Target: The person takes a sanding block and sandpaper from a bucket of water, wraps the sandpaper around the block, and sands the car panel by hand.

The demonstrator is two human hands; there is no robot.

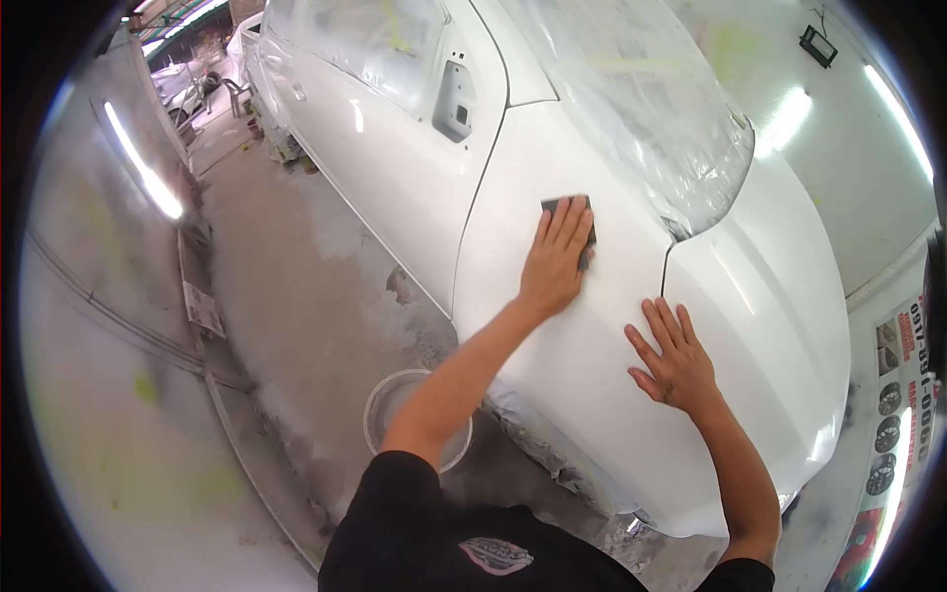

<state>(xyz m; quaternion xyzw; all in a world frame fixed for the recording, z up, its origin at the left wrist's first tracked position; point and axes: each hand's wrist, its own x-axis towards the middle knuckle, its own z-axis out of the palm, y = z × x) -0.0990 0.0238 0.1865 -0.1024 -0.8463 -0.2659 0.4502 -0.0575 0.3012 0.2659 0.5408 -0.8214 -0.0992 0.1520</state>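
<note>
My left hand point(558, 259) presses a dark grey sheet of sandpaper point(547, 205) flat against the white car fender point(567, 326), its fingers together and covering most of the sheet. Lower and to the right, my right hand point(677, 360) rests palm down with its fingers spread and nothing held. It lies close to the seam between the fender and the white hood point(760, 296). The paint looks evenly white under both hands.
Clear plastic film covers the windshield point(631, 89) and side window point(365, 49). The white door point(395, 148) has an open handle recess point(455, 102). A round translucent bucket point(371, 419) stands on the floor by my left arm. Paint-dusted walls point(118, 326) flank the car.
</note>
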